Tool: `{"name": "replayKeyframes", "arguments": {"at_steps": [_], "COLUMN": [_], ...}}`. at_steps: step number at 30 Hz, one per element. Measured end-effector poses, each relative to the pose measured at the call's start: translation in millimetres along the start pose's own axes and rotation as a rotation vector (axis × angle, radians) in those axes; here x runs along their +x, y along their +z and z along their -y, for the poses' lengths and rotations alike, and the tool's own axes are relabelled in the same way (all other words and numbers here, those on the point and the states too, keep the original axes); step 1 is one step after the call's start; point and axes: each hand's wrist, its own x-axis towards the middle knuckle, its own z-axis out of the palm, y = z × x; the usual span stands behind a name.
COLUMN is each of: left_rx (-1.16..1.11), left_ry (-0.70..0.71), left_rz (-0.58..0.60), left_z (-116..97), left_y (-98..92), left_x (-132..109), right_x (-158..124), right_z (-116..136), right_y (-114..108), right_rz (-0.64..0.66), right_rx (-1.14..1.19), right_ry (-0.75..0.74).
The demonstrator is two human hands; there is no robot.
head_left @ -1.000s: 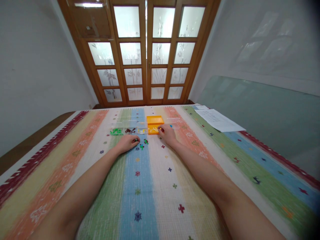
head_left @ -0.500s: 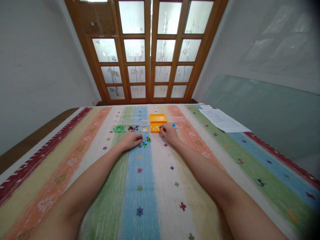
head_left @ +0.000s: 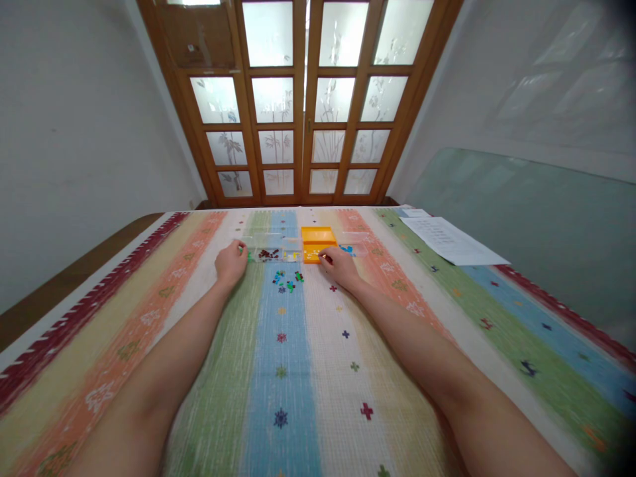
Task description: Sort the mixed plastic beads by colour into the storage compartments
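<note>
My left hand [head_left: 232, 264] is at the clear box of green pieces [head_left: 250, 256], its fingertips bent together at the box and covering most of the pieces. Whatever they hold is hidden. At the front right of the open orange box [head_left: 318, 234], my right hand [head_left: 340, 266] pinches a small dark red piece [head_left: 328, 259]. White pieces [head_left: 313, 254] lie inside that box. Between the hands, on the cloth's blue stripe, are small clusters of green, blue and dark pieces [head_left: 291, 286].
Clear boxes in the row hold dark brown pieces [head_left: 268, 254], yellow pieces [head_left: 294, 255] and blue pieces [head_left: 348, 250]. Printed paper sheets [head_left: 450, 240] lie at the right on the striped tablecloth [head_left: 328, 371]. Behind the table stand glazed wooden doors [head_left: 307, 152].
My left hand has moved left and away from me, from beside the clusters to the green pieces. A cluster it covered now shows on the cloth. My right hand stays at the orange box.
</note>
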Motion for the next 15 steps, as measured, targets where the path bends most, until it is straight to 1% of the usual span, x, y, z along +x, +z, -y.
{"name": "replayKeyframes", "arguments": {"at_steps": [2,5,8,12,15], "left_rx": [-0.015,-0.038,-0.056,-0.061,-0.079], "left_ry": [-0.015,-0.01,-0.001,0.013,0.06], "left_rz": [-0.021,-0.037,-0.028,-0.022,0.006], "left_z": [9.4,15.0,14.6,12.6,9.4], "left_y": [3.5,8.9,10.8,9.0,8.2], "left_x": [5.7,8.8,8.3,7.0,5.6], "right_x": [-0.2,-0.5,-0.6,-0.5,-1.0], "right_z": [-0.7,-1.7,-2.2,-0.8,3.6], "right_y": [0.6,1.3,1.5,0.0,-1.4], "right_rz": [0.004,0.013,0.019,0.033,0.054], "right_rx": [-0.001,-0.001,0.0,-0.004,-0.018], "right_ry": [-0.002,-0.004,-0.004,-0.002,-0.03]}}
